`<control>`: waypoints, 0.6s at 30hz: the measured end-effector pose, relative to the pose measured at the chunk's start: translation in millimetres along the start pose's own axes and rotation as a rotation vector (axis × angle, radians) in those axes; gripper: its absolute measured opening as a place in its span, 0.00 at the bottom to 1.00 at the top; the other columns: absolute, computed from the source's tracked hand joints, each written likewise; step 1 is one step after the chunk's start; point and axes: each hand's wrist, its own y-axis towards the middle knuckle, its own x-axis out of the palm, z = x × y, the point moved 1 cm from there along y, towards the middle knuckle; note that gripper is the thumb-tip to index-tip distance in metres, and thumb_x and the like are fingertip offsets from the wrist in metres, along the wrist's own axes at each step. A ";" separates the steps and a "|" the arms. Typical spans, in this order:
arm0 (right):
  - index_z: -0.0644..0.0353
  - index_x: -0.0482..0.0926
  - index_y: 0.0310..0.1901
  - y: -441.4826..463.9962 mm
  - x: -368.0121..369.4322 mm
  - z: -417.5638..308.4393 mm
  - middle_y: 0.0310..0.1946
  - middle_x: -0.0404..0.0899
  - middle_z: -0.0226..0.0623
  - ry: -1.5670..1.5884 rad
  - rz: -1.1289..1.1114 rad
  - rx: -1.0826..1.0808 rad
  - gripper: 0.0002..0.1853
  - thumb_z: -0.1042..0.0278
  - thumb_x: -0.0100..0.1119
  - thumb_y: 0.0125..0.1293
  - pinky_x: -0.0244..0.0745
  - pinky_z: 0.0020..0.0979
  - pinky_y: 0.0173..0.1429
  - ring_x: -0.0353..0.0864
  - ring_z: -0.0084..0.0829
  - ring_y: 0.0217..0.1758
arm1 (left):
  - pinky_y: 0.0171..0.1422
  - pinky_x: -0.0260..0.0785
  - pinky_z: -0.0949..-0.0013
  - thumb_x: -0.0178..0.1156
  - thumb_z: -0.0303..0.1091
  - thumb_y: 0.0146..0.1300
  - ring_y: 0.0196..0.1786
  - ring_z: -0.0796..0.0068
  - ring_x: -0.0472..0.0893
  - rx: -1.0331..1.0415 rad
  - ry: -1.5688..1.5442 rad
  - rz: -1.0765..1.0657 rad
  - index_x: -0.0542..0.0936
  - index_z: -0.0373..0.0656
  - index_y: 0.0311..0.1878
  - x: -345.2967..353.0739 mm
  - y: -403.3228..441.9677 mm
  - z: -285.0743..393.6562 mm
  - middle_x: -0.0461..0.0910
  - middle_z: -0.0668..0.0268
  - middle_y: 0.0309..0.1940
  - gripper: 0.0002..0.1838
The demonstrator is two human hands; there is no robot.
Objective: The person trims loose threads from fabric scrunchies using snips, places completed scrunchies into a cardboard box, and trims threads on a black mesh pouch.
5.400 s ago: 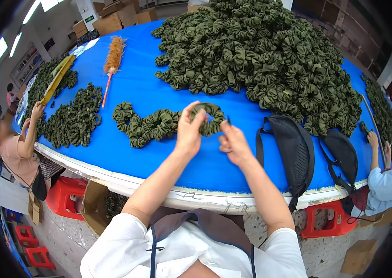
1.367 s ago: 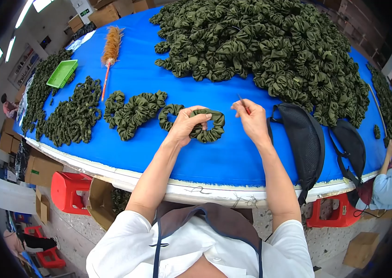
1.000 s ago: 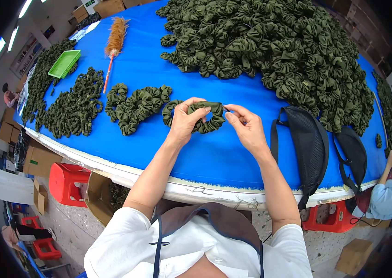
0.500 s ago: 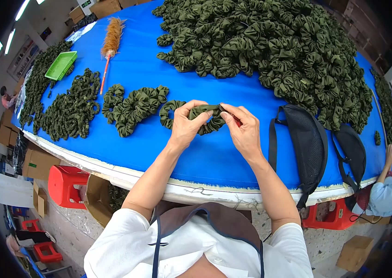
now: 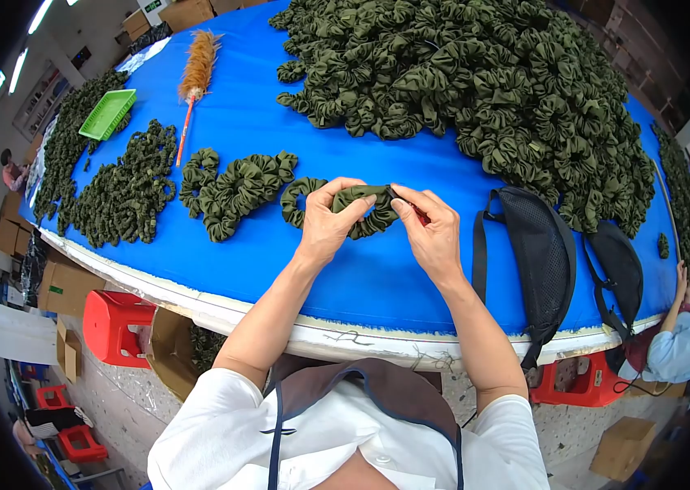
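My left hand [image 5: 330, 219] pinches a dark green fabric scrunchie [image 5: 379, 219] between thumb and fingers, just above the blue tabletop. At the scrunchie's right end, my right hand [image 5: 429, 229] is closed on a small red-handled tool [image 5: 421, 216], mostly covered by the fingers. Its dark tip is close against the fabric; whether it touches cannot be made out. Another scrunchie [image 5: 294, 196] lies right beside my left hand. Further left sits a small group of scrunchies [image 5: 239, 192].
A large heap of green scrunchies [image 5: 475, 90] fills the back right. Two black waist bags [image 5: 536, 261] lie at right. At left are smaller scrunchie piles [image 5: 120, 188], a green basket [image 5: 106, 116] and a feather duster [image 5: 198, 69]. A co-worker's sleeve [image 5: 683, 347] shows far right.
My right hand has shifted very slightly to the right. My left hand keeps its hold on the scrunchie. At far right, the co-worker's hands have moved a little.
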 end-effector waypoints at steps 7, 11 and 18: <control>0.60 0.86 0.46 -0.6 0.4 -3.3 0.25 0.76 0.29 -0.050 0.011 -0.047 0.11 0.73 0.66 0.62 0.62 0.23 0.25 0.66 0.20 0.21 | 0.31 0.65 0.82 0.66 0.26 0.59 0.27 0.84 0.74 -0.016 0.026 -0.019 0.82 0.40 0.42 0.0 -1.0 1.1 0.79 0.71 0.25 0.08; 0.60 0.86 0.46 0.2 -1.6 -2.3 0.25 0.77 0.29 -0.032 0.023 -0.044 0.11 0.73 0.66 0.62 0.62 0.22 0.25 0.66 0.19 0.22 | 0.30 0.63 0.82 0.65 0.24 0.58 0.26 0.85 0.72 -0.003 0.051 -0.014 0.82 0.41 0.41 1.8 -2.8 3.8 0.78 0.72 0.25 0.08; 0.60 0.86 0.48 3.1 -6.3 5.7 0.30 0.81 0.30 0.206 -0.052 0.128 0.11 0.74 0.65 0.64 0.62 0.17 0.27 0.66 0.17 0.25 | 0.31 0.63 0.79 0.63 0.20 0.54 0.27 0.82 0.70 0.393 0.380 -0.007 0.84 0.41 0.40 -2.6 2.1 -1.0 0.76 0.71 0.26 0.11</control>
